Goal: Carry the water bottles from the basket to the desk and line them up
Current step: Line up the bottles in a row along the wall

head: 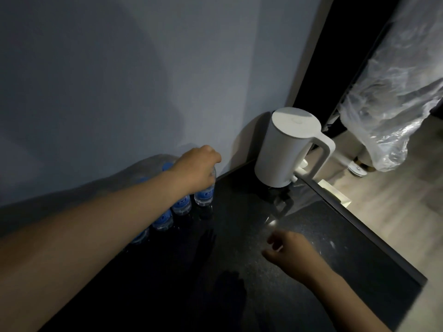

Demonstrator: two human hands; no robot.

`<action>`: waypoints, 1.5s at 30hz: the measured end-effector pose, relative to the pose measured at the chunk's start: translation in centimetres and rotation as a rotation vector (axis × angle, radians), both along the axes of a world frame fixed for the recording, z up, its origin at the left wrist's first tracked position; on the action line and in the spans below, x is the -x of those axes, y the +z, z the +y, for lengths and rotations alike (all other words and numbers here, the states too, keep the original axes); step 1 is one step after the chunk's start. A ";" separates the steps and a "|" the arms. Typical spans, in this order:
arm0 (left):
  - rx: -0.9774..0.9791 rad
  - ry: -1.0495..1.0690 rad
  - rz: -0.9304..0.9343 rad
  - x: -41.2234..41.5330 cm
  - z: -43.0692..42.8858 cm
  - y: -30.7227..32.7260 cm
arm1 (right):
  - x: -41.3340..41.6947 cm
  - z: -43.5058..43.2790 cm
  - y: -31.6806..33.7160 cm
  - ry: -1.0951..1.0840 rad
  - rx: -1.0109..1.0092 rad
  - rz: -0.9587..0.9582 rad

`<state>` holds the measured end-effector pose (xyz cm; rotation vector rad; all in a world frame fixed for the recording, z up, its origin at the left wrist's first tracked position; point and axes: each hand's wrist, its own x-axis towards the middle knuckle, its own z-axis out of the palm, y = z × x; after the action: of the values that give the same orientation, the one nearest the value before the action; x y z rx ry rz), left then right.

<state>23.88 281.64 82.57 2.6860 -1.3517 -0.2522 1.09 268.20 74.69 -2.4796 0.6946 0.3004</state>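
Note:
Several small clear water bottles with blue labels stand in a row on the dark desk (239,271), running along the wall. My left hand (197,167) grips the top of the rightmost bottle (205,196), whose base is on the desk. Beside it stand another bottle (181,206) and a third bottle (163,221), partly hidden under my left forearm. My right hand (288,254) hovers over the desk to the right, fingers loosely curled and holding nothing. The basket is not in view.
A white electric kettle (287,149) stands at the desk's far right corner, close to the bottle row. The desk's right edge (359,226) drops to a lit floor. A clear plastic bag (388,104) hangs at upper right; the wall is behind the bottles.

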 end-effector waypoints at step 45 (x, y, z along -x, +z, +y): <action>-0.159 0.051 0.600 27.8 13.7 -4.9 | 18.9 2.2 2.1 0.021 0.127 -0.024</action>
<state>-3.97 295.38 77.67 2.4418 -1.1032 -1.0940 -17.81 270.37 76.80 -2.6075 0.6975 0.2415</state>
